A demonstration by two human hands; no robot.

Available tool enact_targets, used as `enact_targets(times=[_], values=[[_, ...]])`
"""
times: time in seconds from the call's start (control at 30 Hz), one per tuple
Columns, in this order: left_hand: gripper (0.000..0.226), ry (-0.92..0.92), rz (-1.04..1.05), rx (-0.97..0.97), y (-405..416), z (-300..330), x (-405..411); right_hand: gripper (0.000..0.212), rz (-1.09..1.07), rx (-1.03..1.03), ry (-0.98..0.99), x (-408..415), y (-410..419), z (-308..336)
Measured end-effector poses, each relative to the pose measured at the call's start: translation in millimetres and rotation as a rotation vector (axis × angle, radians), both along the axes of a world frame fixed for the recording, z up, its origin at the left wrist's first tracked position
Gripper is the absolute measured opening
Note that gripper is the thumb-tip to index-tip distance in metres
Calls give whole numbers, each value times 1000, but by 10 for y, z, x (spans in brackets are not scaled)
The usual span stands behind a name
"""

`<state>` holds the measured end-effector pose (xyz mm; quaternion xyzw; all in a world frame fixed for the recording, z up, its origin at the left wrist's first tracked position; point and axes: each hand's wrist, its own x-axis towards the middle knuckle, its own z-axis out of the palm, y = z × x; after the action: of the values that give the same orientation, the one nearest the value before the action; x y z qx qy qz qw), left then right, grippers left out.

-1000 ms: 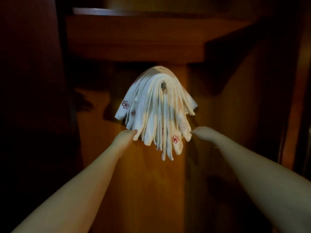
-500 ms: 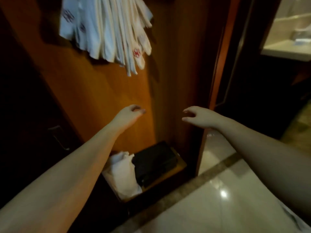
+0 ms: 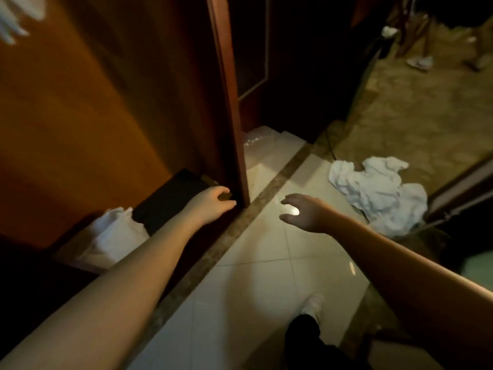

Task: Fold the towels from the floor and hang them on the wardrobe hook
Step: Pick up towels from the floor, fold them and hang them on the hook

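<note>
The pale tiled floor (image 3: 256, 284) lies open between the wardrobe edge (image 3: 232, 108) and a crumpled white towel (image 3: 378, 190) at the carpet border. The hung towels (image 3: 16, 20) are blurred and cut off top left. Left hand (image 3: 210, 206) and right hand (image 3: 304, 213): each grip released, fingers loose, holding nothing. No writing is readable.

One head-worn view looks steeply down and forward from standing height over both outstretched forearms. It faces the wardrobe's side panel (image 3: 80, 108) on the left, the tiled floor (image 3: 240, 303) near and centre, and a carpeted area (image 3: 400, 116) far right. No second view shares the scene. The picture is slightly blurred.
</note>
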<state>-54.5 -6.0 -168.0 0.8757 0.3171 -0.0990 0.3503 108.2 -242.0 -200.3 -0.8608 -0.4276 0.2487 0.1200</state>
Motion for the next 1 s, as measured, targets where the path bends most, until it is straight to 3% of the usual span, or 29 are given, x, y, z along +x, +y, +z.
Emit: enact_targets(times=[0.23, 0.5, 1.0], values=[[59, 82, -135, -70, -721, -652, 1520, 59, -141, -129, 202, 905, -829, -789], [54, 234, -285, -93, -1356, -1250, 3142, 58, -302, -299, 290, 2172, -1492, -1331], [48, 358, -548, -123, -1435, -2501, 6082, 54, -700, -488, 446, 4277, -1858, -2497]])
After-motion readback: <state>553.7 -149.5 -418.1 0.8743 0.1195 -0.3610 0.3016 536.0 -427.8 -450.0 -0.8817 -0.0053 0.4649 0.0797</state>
